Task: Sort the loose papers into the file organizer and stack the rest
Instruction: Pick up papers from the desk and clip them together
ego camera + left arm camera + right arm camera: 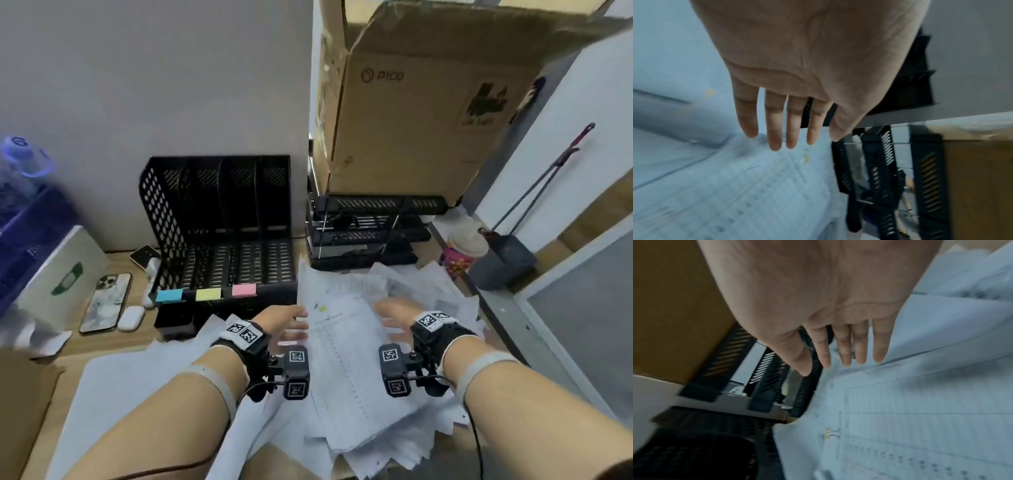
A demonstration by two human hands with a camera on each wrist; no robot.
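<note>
A messy pile of white printed papers (pixel 346 363) covers the desk in front of me. The top sheet (pixel 910 426) carries a table and a small yellow clip (pixel 827 433). The black mesh file organizer (pixel 219 233) stands behind, with blue, yellow and pink labels on its front. My left hand (pixel 287 322) hovers at the top sheet's left edge, fingers (pixel 774 133) straight and holding nothing. My right hand (pixel 394 315) hovers over the sheet's right side, fingers (pixel 861 350) straight and empty.
A large cardboard box (pixel 428 113) sits on stacked black trays (pixel 370 233) at the back right. A cup (pixel 462 253) stands to the right. A phone (pixel 106 301) and earbud case (pixel 132 317) lie left of the organizer.
</note>
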